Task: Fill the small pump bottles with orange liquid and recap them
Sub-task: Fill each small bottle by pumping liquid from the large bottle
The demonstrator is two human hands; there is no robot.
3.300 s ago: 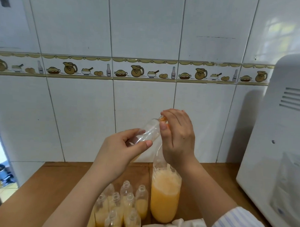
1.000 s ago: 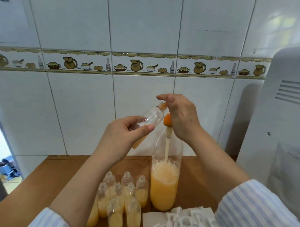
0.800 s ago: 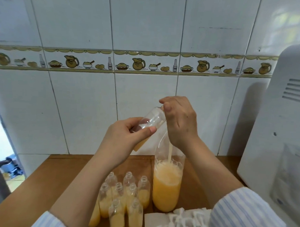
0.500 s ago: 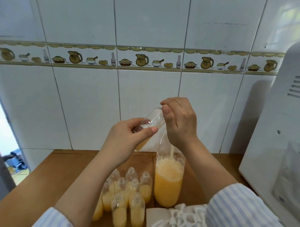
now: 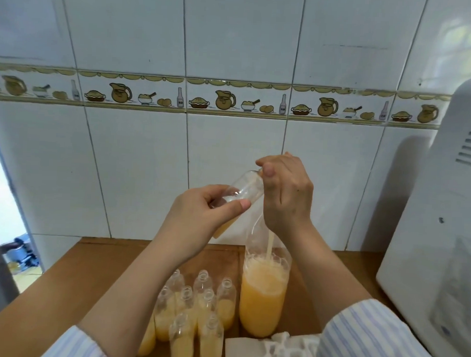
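A brown wooden counter [image 5: 92, 266] runs up to a wall of glossy white tiles [image 5: 138, 169], crossed by a painted band of jugs, pies and bowls [image 5: 226, 100].

Nearest the camera, at the bottom edge, a heap of white plastic pump caps [image 5: 284, 351] lies on a white sheet; their number cannot be told. Both forearms rise from blue-and-white striped sleeves [image 5: 362, 335].

Just left of the caps stands a tight cluster of small clear plastic bottles [image 5: 195, 310], round-shouldered, uncapped and each partly filled with cloudy orange liquid. Eight or nine show; the left arm hides part of the group. Touching or just beside the cluster on its right stands one large clear bottle [image 5: 263, 294], a tall smooth cylinder more than half full of the same liquid, frothy at its surface, with a pale tube [image 5: 269, 243] dipping into it from above.

Above these, the left hand [image 5: 201, 217] grips one small bottle [image 5: 242, 192], held tilted with its neck up and to the right, a little orange liquid pooled at its low end. The thumb lies across the front, fingers wrapped behind. The right hand [image 5: 287, 193] has its fingers bunched together at that bottle's neck, over the top of the large bottle; what they pinch is hidden.

At the right edge stands a smooth white appliance [image 5: 440, 239] with slotted vents.
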